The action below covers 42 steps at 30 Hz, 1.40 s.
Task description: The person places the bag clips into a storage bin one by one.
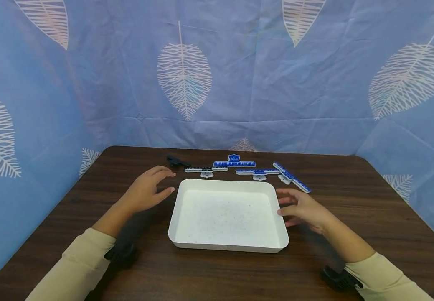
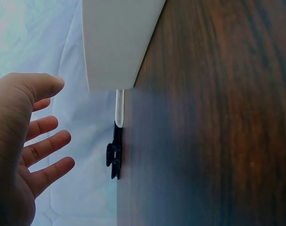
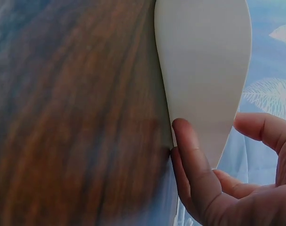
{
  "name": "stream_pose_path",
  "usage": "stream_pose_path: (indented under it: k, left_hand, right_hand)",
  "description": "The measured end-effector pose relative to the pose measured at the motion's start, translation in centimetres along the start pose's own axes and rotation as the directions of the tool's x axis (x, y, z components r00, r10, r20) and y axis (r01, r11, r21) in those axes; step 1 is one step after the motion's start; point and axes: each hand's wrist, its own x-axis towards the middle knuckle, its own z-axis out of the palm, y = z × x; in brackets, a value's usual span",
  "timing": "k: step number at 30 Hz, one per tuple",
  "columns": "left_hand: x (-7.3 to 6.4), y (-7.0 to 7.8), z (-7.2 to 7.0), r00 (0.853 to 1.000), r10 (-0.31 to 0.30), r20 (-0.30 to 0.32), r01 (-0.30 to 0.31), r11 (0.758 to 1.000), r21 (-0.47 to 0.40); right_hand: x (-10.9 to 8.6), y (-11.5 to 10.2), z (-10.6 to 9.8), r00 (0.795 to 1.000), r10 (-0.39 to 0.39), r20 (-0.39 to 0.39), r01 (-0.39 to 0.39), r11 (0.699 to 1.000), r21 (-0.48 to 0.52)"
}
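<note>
A white rectangular tray lies on the dark wooden table in front of me, small dark specks on its floor. My right hand is at the tray's right side. In the right wrist view its fingers lie along the outer wall, and the thumb tip comes right at the rim. My left hand hovers left of the tray, apart from it, fingers spread and holding nothing. In the left wrist view a black clip shows beyond the tray's corner, past the left fingers.
Behind the tray lie long clips with piano-key patterns: a black-and-white one, an upright blue one, another blue-and-white one and a slanted blue one. A blue leaf-print cloth hangs around the table.
</note>
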Motion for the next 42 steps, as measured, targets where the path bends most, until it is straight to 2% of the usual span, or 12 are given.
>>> stream_pose_path:
  k: [7, 23, 36, 42]
  left_hand:
    - [0.6, -0.9, 0.4, 1.000, -0.019, 0.013, 0.019, 1.000, 0.006]
    - [2.5, -2.0, 1.6, 0.994, -0.106, 0.030, 0.107, 0.994, -0.030]
    - [3.9, -3.8, 2.2, 0.993, -0.116, 0.021, 0.115, 0.992, 0.053]
    - [4.3, -4.5, 2.4, 0.996, -0.086, 0.029, 0.083, 0.992, 0.090]
  right_hand:
    - [0.1, -0.1, 0.0, 0.999, -0.005, 0.046, 0.002, 0.998, 0.057]
    - [-0.5, 0.3, -0.3, 0.998, -0.019, 0.056, 0.014, 0.996, 0.086]
    - [-0.5, 0.4, -0.2, 0.996, -0.043, 0.080, 0.036, 0.995, 0.094]
    - [-0.5, 0.2, 0.0, 0.995, -0.046, 0.089, 0.037, 0.994, 0.102]
